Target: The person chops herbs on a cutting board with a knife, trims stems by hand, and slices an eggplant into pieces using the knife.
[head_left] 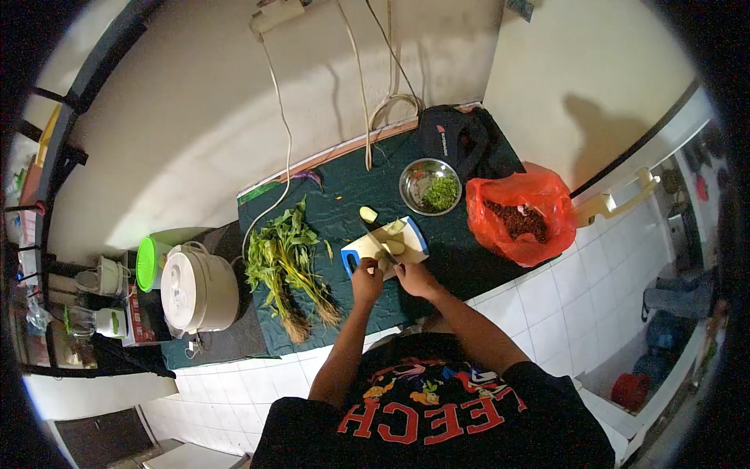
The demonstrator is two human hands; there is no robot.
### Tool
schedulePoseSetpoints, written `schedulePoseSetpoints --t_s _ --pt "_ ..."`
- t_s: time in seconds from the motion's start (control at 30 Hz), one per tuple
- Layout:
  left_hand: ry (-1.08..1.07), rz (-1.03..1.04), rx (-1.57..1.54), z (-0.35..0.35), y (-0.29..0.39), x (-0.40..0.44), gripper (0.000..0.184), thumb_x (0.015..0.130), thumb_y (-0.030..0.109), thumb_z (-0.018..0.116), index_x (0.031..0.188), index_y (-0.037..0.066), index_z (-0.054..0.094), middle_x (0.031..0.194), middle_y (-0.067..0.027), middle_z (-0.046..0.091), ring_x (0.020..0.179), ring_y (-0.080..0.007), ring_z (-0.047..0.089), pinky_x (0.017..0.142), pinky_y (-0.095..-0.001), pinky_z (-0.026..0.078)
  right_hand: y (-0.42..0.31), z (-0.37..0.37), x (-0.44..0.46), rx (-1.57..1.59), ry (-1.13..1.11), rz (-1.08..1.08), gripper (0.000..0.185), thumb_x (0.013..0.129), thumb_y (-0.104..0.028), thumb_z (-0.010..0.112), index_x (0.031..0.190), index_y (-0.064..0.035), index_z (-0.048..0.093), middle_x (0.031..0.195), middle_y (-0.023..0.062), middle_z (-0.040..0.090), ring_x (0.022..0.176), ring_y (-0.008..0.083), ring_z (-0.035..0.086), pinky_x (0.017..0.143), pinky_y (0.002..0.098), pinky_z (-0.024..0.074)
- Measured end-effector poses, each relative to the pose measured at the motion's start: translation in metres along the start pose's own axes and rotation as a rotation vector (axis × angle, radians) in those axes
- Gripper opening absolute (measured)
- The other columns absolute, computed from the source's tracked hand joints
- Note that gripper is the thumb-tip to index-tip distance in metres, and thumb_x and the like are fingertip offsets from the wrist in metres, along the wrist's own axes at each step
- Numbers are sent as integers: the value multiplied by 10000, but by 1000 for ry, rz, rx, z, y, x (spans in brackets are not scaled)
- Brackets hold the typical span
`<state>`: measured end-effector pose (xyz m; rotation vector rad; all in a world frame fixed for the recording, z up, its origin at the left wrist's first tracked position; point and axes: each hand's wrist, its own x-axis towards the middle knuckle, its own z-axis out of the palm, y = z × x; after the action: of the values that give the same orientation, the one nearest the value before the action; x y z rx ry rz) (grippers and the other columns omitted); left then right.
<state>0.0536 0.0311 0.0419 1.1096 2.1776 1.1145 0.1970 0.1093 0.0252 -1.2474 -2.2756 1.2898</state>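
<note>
My right hand [416, 279] is closed around a knife [386, 249], its blade pointing up and left over the cutting board. Beside it, my left hand [366, 283] has its fingers curled on a pale vegetable piece at the board's near edge; the fingers partly hide it. The white cutting board [362, 248] has blue ends and lies at an angle. More pale green vegetable pieces [395, 247] rest on it, close to the blade. One cut vegetable piece [368, 213] lies on the dark green cloth just beyond the board.
Leafy greens with roots [291, 266] lie left of the board. Behind right stands a steel bowl [419, 170] with chopped greens. An orange plastic bag [500, 234] with brown contents sits right, a black bag [449, 141] behind. A white rice cooker [201, 288] stands far left.
</note>
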Motion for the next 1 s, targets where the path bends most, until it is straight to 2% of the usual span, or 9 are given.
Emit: schedulePoseSetpoints --t_s 0.23,0.33,0.4,0.47,0.53,0.7,0.73,0.8,1.0 --pt "13 -78 77 -11 2 1 230 748 61 617 970 1 612 1001 -177 669 951 -375 633 837 -448 496 -24 -49 -14 -293 -70 46 496 977 -394 417 897 47 630 816 281 648 770 449 641 718 532 511" --pt "150 134 278 -25 35 11 287 744 66 628 1031 44 636 1143 -151 624 1086 -349 565 922 -446 437 -38 -63 -21 -383 -46 100 501 987 -426 381 913 3 629 816 276 650 799 441 646 730 527 511" --pt "-41 444 302 -33 57 24 375 763 91 648 1133 149 652 1259 -97 566 1189 -328 494 1004 -437 368 -52 -76 -29 -410 -44 110 501 982 -434 391 907 -1 630 801 269 649 781 439 648 710 526 517" --pt "-79 541 435 -35 64 38 398 786 119 653 1175 202 659 1246 -51 594 1187 -297 508 984 -442 383 -56 -80 -31 -435 -40 116 500 976 -442 401 900 -5 631 786 262 649 763 438 650 690 525 524" --pt "-448 651 444 -35 61 57 326 787 107 645 1091 211 700 1161 -22 655 1139 -247 554 971 -431 382 -50 -83 -36 -466 -3 27 496 961 -464 434 886 -13 626 740 233 647 697 422 655 638 519 533" --pt "-626 675 159 -25 61 83 241 808 61 626 1017 129 725 943 -102 712 824 -296 677 705 -366 522 -38 -91 -46 -542 44 -50 480 948 -473 464 860 -27 617 686 201 641 613 401 651 583 505 535" --pt "-627 676 157 -22 58 86 241 808 61 626 1017 129 725 943 -102 712 824 -296 677 705 -366 522 -36 -92 -48 -532 19 -39 476 946 -473 471 851 -29 615 672 193 639 593 395 649 570 500 535" --pt "-644 308 34 -16 53 92 239 825 74 622 1050 65 703 936 -155 701 837 -310 681 742 -371 525 -32 -93 -54 -539 -6 -26 481 948 -476 462 855 -30 615 678 199 640 603 395 652 561 495 535" --pt "-426 227 141 -4 46 94 278 858 132 617 1100 1 658 974 -223 674 901 -368 658 786 -411 517 -20 -84 -78 -561 -117 94 511 959 -492 426 884 -23 616 729 230 648 686 393 666 605 510 535"
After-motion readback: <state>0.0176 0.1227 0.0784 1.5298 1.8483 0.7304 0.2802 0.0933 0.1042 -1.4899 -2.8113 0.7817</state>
